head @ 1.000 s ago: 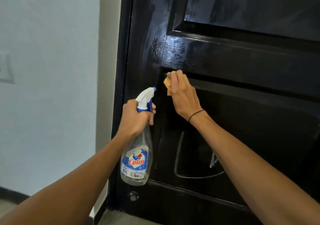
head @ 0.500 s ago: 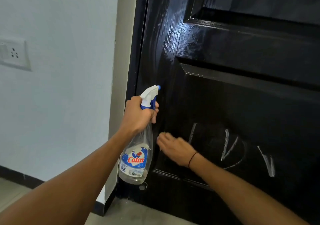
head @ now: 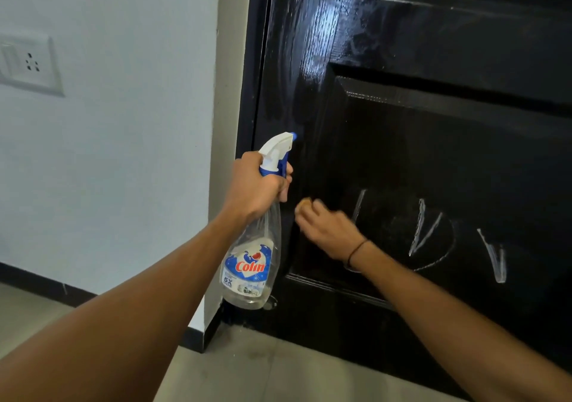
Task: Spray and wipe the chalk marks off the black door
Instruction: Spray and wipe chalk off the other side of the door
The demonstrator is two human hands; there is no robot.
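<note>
Door: black, glossy, fills the right side; we see wet sheen on its upper left part.
Chalk: white strokes and a curved line on the lower panel, plus a V further right.
Right hand: blurred, pressed to the panel just left of the chalk, fingers curled over a tan cloth that peeks out at the fingertips.
Left hand: grips the bottle neck.
Bottle: clear sprayer, "Colin" label; we see clear liquid low inside, nozzle towards the door.
Wall: pale, with a socket.
</note>
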